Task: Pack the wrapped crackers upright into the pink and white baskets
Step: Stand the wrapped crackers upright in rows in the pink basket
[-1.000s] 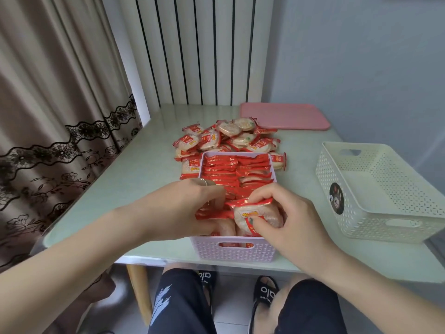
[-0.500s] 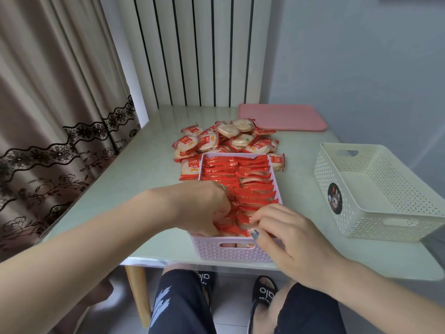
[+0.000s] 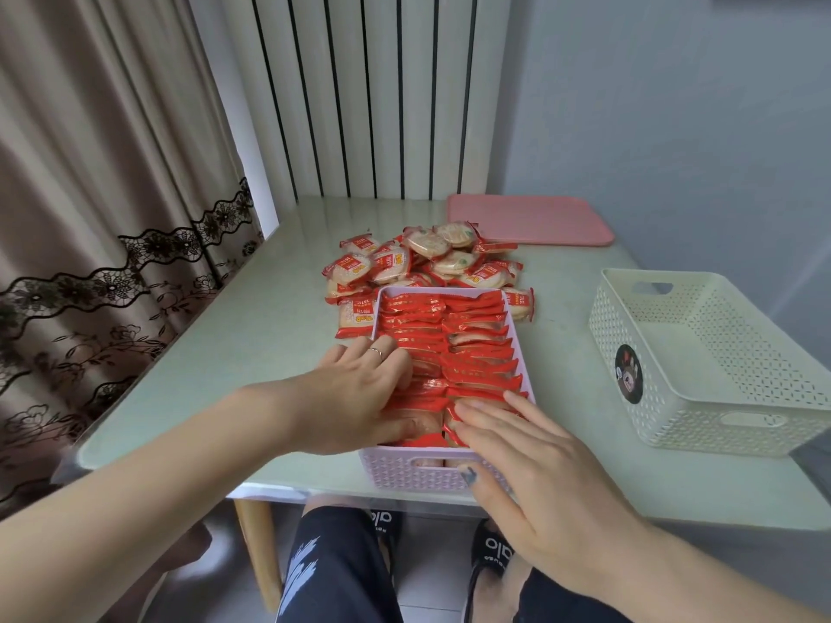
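Note:
The pink basket [image 3: 418,472] stands at the table's near edge, holding two rows of upright red-wrapped crackers [image 3: 472,348]. My left hand [image 3: 359,397] lies flat on the left row, fingers spread, a ring on one finger. My right hand [image 3: 530,469] rests palm down on the near right corner of the basket, fingertips touching the nearest packets. Neither hand holds a packet. Behind the basket lies a loose pile of wrapped crackers [image 3: 427,263]. The white basket [image 3: 701,411] sits to the right with nothing visible inside.
A pink lid [image 3: 530,220] lies flat at the back right of the pale green table [image 3: 252,317]. A curtain hangs on the left, a ribbed radiator behind. My knees and sandals show under the table edge.
My right hand pushed its packet down into the near right of the pink basket and let go. Both hands opened out flat on top of the rows.

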{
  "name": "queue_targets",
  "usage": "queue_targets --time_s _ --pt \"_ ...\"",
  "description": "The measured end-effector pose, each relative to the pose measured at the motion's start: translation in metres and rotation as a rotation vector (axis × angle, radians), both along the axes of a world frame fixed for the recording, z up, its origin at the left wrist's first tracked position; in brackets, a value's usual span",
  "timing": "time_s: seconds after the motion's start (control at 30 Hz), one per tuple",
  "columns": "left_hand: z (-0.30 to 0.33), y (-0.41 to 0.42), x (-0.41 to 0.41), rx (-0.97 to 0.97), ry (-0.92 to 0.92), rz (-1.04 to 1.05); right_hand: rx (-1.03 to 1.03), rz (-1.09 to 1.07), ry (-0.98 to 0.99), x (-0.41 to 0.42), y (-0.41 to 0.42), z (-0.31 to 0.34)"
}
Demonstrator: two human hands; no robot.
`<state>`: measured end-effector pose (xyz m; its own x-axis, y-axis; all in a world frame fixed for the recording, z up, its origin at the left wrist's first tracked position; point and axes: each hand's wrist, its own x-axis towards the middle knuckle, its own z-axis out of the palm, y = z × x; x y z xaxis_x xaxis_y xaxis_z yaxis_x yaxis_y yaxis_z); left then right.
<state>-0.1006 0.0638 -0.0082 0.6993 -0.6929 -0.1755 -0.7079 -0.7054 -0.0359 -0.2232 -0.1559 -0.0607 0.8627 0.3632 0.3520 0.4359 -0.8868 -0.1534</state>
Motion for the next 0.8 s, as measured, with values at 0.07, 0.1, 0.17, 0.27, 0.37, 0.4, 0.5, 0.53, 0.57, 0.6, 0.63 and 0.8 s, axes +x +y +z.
queue_targets --time_s 0.07,0.1,0.17,0.27,0.37,0.4,0.5,0.53,0.57,0.6,0.63,0.8 --pt "0.001 -0.001 0.0 -0.047 -0.015 0.0 0.042 -0.03 -0.019 0.001 0.006 0.008" --pt "0.001 -0.003 -0.001 -0.105 -0.004 0.01 0.085 -0.047 -0.029 0.005 0.011 0.014" --pt "0.001 -0.012 0.0 -0.216 0.038 0.054 0.127 -0.107 -0.037 0.017 0.02 0.026" --pt "-0.007 -0.031 0.004 -0.183 0.005 0.123 0.049 -0.213 0.084 0.039 0.031 0.032" --pt "-0.023 -0.039 0.007 -0.086 -0.053 0.21 -0.033 -0.315 0.264 0.053 0.025 0.026" --pt "-0.027 -0.04 0.008 -0.059 -0.085 0.224 -0.061 -0.335 0.309 0.055 0.023 0.026" --pt "-0.027 -0.039 0.006 0.003 -0.098 0.215 -0.133 -0.357 0.41 0.054 0.021 0.031" --pt "-0.025 -0.04 0.006 0.002 -0.098 0.207 -0.144 -0.361 0.419 0.053 0.022 0.033" --pt "-0.022 -0.041 0.006 -0.019 -0.097 0.213 -0.144 -0.367 0.397 0.055 0.022 0.036" --pt "-0.018 -0.042 0.008 -0.059 -0.093 0.234 -0.125 -0.375 0.342 0.06 0.024 0.039" --pt "-0.016 -0.045 0.013 -0.115 -0.097 0.263 -0.092 -0.383 0.274 0.067 0.025 0.041" --pt "-0.021 -0.056 0.042 -0.126 -0.051 0.365 -0.119 -0.389 0.333 0.12 0.023 0.034"
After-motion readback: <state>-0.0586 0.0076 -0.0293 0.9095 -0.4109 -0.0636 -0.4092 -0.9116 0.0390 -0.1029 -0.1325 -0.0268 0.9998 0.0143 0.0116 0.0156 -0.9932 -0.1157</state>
